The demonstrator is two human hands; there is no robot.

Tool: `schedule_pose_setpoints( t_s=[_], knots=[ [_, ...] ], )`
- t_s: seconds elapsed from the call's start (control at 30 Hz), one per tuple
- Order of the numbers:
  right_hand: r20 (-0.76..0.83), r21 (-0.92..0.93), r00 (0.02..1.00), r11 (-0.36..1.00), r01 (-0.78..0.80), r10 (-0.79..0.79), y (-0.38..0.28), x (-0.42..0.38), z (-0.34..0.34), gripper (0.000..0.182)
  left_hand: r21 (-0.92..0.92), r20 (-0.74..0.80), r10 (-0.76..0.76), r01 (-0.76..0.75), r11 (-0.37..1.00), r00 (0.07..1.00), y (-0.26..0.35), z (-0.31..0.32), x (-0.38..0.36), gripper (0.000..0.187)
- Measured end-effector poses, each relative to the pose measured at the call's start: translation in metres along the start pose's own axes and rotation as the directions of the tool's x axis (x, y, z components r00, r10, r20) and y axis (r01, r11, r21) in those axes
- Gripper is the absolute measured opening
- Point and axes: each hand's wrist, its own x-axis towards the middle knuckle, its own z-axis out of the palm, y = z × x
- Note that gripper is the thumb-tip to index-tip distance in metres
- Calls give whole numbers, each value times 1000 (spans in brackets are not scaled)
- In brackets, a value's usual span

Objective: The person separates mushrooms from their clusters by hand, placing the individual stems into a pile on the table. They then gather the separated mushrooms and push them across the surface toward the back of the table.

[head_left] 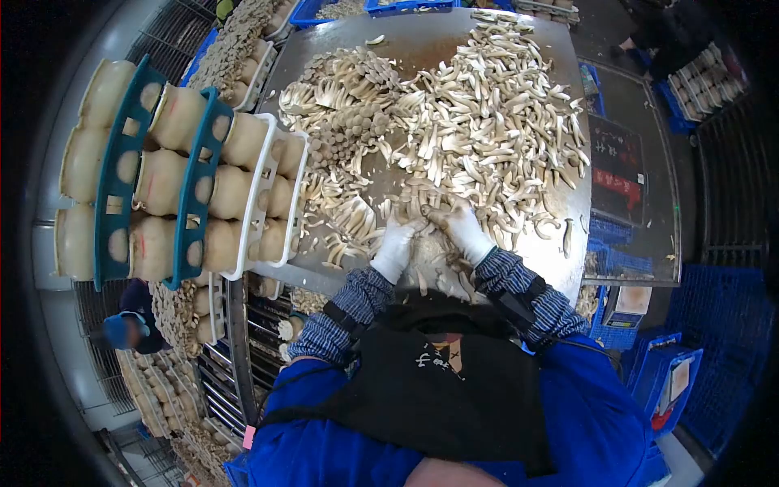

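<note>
Both hands wear white gloves with soiled fingers and are close together at the near edge of a metal table (554, 268). My left hand (398, 240) and my right hand (461, 230) have their fingers bent around a mushroom cluster (420, 196) between them. Loose mushrooms (487, 105) are heaped beyond and to the right of the hands. Uncut clusters with round caps (353, 130) lie at the back left of the hands. Below the hands, a pale lump (430, 258) and a few loose stems lie near the apron.
Stacked bottles in teal and white racks (191, 178) rise close on the left. Blue bins (661, 377) stand at the lower right. A person in a blue cap (126, 331) is at the far left. Blue trays (414, 6) line the table's far edge.
</note>
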Motion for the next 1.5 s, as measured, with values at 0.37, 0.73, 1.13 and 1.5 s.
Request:
schedule_pose_setpoints(
  t_s=[0.37, 0.73, 1.13, 1.5],
  knots=[
    [-456, 46, 867, 968, 247, -200, 48, 10, 12, 31, 155, -70, -26, 37, 987, 997, -9, 13, -16, 77],
    [-155, 41, 969, 979, 200, -192, 40, -1, 9, 30, 102, -90, 95, -86, 991, 991, -20, -7, -4, 69],
    [56, 194, 981, 966, 173, -187, 31, -6, 7, 37, 346, 169, 24, -82, 935, 985, 0, 0, -19, 63],
    [-56, 239, 998, 970, 47, -35, 27, -25, -1, 25, 18, 256, -73, 70, 997, 964, 4, -24, -17, 70]
  ],
)
